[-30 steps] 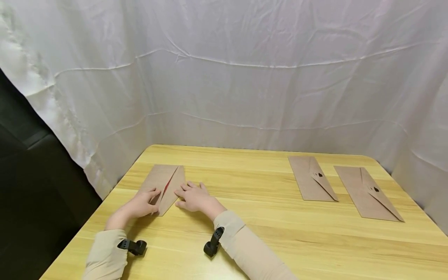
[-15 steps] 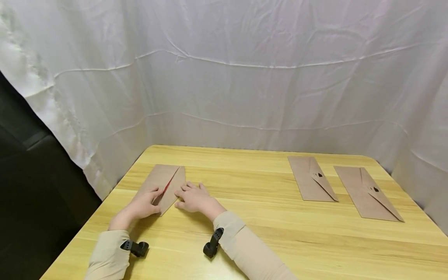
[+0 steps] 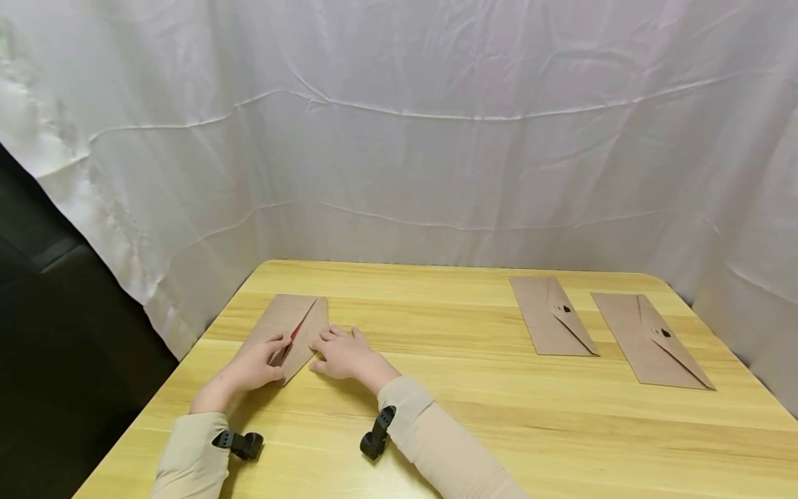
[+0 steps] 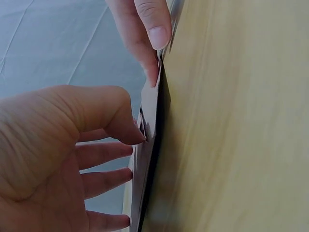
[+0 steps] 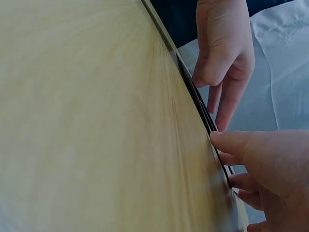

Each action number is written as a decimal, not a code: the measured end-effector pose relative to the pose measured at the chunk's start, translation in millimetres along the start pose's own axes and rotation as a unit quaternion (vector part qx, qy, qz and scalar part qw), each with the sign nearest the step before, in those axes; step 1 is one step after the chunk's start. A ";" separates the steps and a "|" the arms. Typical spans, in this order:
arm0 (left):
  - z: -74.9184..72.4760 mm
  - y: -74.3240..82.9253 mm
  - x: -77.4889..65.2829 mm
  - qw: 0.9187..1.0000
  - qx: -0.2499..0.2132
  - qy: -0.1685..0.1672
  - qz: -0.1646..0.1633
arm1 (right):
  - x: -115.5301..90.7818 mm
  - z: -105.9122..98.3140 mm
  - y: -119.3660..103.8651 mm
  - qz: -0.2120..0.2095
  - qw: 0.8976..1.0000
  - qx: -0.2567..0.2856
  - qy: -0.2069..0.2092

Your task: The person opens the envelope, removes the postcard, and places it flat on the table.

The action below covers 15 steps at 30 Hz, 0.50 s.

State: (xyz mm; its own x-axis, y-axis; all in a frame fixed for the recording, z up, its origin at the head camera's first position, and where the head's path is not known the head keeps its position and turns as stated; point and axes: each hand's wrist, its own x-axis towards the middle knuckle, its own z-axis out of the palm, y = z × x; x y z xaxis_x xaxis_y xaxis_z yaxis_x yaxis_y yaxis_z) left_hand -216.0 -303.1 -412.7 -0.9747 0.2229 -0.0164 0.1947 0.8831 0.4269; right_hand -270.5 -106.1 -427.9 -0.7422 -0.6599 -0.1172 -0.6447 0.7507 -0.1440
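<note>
Envelope (image 3: 274, 317), brown: in front of the white curtain (image 3: 405, 173), on the left part of the wooden tabletop (image 3: 474, 430), flap side up. Two more brown envelopes (image 3: 623, 339) lie at right, just apart, flaps down; contents hidden. Left hand (image 3: 249, 364): thumb bent at the first envelope's near edge, fingers on its face; cannot tell whether it pinches paper. Right hand (image 3: 345, 357): released, fingertips resting at the right edge. Red sliver (image 3: 298, 329) shows in the flap gap; its nature unclear. Small dark marks (image 3: 666, 333) on the right-hand flaps.
</note>
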 end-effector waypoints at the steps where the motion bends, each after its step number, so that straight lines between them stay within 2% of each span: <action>1: -0.1 0.2 -0.1 1.000 -0.001 0.000 0.002 | 0.0 0.4 0.2 0.000 1.000 0.000 0.000; 8: -3.5 0.6 -1.3 1.000 -0.003 0.000 0.011 | 0.7 0.4 -0.1 0.001 1.000 0.003 0.002; 15: -5.6 0.7 -1.6 1.000 0.002 -0.010 -0.002 | 1.7 0.2 0.2 0.000 1.000 0.001 0.001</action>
State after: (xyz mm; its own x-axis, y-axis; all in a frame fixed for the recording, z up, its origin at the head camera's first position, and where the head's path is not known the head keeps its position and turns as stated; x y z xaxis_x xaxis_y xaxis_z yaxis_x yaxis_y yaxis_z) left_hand -214.9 -305.2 -407.3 -0.9729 0.2282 -0.0369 0.1916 0.8854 0.4236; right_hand -271.8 -107.1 -428.3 -0.7424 -0.6599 -0.1156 -0.6446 0.7506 -0.1451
